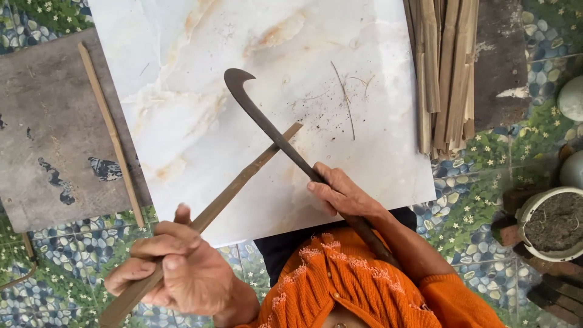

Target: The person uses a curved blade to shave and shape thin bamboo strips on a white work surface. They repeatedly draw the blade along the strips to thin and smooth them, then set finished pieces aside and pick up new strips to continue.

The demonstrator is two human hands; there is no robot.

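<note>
My left hand (176,270) is shut around the lower end of a long bamboo strip (243,179), which slants up to the right over a white marble tile (182,91). My right hand (340,194) grips a dark knife with a hooked tip (261,115); its handle runs back along my forearm toward my orange sleeve. The blade lies across the upper end of the strip, touching it near its tip. A few thin bamboo shavings (346,100) lie on the tile beyond the blade.
A bundle of split bamboo strips (446,67) lies at the tile's upper right edge. One thin bamboo stick (112,130) rests on a grey slab (48,121) at left. A white pot of soil (555,222) stands at right on the pebble-patterned floor (467,200).
</note>
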